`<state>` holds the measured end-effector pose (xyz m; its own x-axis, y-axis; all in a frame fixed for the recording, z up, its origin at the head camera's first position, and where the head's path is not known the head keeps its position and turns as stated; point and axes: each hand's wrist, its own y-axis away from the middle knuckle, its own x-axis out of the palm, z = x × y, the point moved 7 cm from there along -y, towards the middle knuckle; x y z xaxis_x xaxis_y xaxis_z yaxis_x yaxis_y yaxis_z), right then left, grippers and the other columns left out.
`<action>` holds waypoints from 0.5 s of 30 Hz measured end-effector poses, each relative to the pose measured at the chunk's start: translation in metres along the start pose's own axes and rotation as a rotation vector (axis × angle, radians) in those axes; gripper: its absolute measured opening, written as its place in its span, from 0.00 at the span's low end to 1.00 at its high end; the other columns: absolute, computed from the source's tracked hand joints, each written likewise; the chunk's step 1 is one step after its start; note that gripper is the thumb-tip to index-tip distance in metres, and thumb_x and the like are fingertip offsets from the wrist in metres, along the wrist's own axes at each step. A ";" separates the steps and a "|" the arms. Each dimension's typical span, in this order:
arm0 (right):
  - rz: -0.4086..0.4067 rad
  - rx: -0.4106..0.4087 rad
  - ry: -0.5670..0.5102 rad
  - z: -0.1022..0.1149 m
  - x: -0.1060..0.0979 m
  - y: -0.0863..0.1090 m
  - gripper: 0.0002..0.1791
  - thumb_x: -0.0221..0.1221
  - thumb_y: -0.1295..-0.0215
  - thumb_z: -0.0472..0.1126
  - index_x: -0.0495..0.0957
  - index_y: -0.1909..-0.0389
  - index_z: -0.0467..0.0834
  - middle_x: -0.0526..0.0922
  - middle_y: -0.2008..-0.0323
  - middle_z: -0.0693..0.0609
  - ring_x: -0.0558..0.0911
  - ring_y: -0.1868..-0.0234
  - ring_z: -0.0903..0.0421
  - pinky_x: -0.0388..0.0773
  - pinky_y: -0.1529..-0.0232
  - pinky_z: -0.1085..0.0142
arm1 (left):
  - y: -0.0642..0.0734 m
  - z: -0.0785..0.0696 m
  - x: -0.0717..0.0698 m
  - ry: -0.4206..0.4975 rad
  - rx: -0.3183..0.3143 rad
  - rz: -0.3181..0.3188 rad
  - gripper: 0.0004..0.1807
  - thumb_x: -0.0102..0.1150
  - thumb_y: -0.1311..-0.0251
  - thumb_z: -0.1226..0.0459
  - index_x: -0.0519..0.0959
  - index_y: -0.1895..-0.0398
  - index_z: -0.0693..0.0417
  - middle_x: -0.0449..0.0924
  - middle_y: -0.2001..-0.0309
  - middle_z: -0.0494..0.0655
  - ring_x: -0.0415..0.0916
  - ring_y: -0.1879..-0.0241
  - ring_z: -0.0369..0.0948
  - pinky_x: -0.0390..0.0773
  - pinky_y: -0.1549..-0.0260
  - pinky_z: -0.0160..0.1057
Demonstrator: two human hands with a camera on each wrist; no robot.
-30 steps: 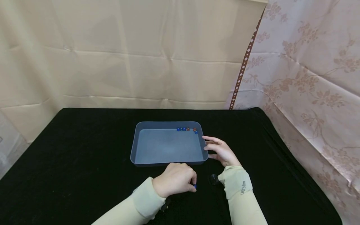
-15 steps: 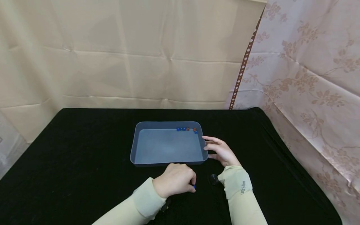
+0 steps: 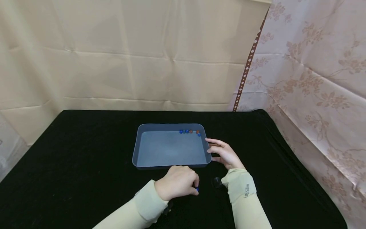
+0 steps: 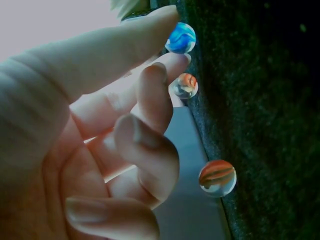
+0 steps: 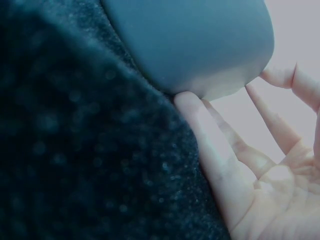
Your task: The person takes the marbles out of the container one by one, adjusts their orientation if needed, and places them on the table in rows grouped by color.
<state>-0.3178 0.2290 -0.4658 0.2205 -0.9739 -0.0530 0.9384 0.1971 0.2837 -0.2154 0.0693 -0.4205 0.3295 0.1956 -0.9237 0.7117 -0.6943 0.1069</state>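
My left hand (image 3: 180, 183) is low over the black cloth in front of the tray. Its thumb and forefinger pinch a blue swirled marble (image 4: 181, 38), of which only a small bit shows in the head view. Two orange-and-clear marbles, an upper marble (image 4: 185, 86) and a lower marble (image 4: 218, 178), lie by the curled fingers in the left wrist view; the hand hides them from the head view. My right hand (image 3: 226, 154) rests against the right side of the blue-grey tray (image 3: 171, 167), its fingers spread and fingertips touching the wall (image 5: 215, 75).
Several blue and orange marbles (image 3: 187, 131) lie inside the tray along its far wall and far right corner. The tray stands on a black cloth-covered table (image 3: 85, 152). A cream curtain (image 3: 143, 63) hangs behind, and a floral curtain (image 3: 314, 79) on the right.
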 end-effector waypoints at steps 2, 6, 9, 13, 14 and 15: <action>0.000 0.000 -0.002 0.000 0.000 0.000 0.30 0.58 0.36 0.34 0.68 0.31 0.42 0.74 0.36 0.37 0.83 0.54 0.56 0.83 0.53 0.58 | 0.000 0.000 0.000 0.005 0.003 -0.001 0.06 0.72 0.46 0.51 0.85 0.71 0.37 0.77 0.77 0.26 0.68 0.79 0.26 0.69 0.76 0.28; 0.003 0.003 -0.004 0.000 -0.001 0.000 0.30 0.57 0.35 0.34 0.68 0.31 0.42 0.74 0.36 0.37 0.83 0.53 0.55 0.83 0.52 0.57 | 0.001 0.000 -0.002 0.035 0.005 0.000 0.06 0.71 0.45 0.51 0.86 0.68 0.38 0.77 0.77 0.26 0.69 0.79 0.25 0.70 0.76 0.27; 0.005 0.005 -0.007 0.000 -0.001 0.001 0.30 0.58 0.35 0.35 0.68 0.31 0.42 0.74 0.36 0.37 0.83 0.53 0.55 0.82 0.51 0.57 | 0.002 0.002 -0.005 0.061 -0.007 -0.006 0.06 0.70 0.44 0.52 0.86 0.67 0.39 0.77 0.79 0.27 0.69 0.80 0.25 0.70 0.77 0.28; 0.005 0.003 -0.009 0.000 0.000 0.001 0.30 0.58 0.36 0.35 0.68 0.31 0.43 0.73 0.36 0.37 0.82 0.52 0.55 0.82 0.51 0.56 | 0.003 0.003 -0.009 0.075 -0.025 -0.030 0.06 0.70 0.44 0.52 0.87 0.66 0.39 0.76 0.80 0.26 0.69 0.81 0.26 0.70 0.79 0.28; 0.005 0.003 -0.008 0.000 0.000 0.001 0.30 0.58 0.36 0.35 0.68 0.31 0.43 0.73 0.36 0.37 0.82 0.52 0.55 0.82 0.51 0.56 | 0.003 0.003 -0.009 0.079 -0.027 -0.037 0.06 0.70 0.44 0.52 0.87 0.66 0.39 0.76 0.80 0.26 0.69 0.81 0.26 0.70 0.79 0.28; 0.004 0.002 -0.009 0.000 0.000 0.000 0.31 0.58 0.36 0.34 0.68 0.31 0.43 0.73 0.36 0.37 0.82 0.52 0.55 0.82 0.51 0.57 | 0.003 0.003 -0.010 0.081 -0.028 -0.042 0.06 0.70 0.44 0.52 0.87 0.66 0.40 0.76 0.80 0.27 0.69 0.81 0.26 0.71 0.79 0.28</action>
<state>-0.3174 0.2288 -0.4654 0.2223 -0.9740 -0.0431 0.9369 0.2012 0.2860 -0.2190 0.0630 -0.4121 0.3471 0.2802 -0.8950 0.7426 -0.6649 0.0798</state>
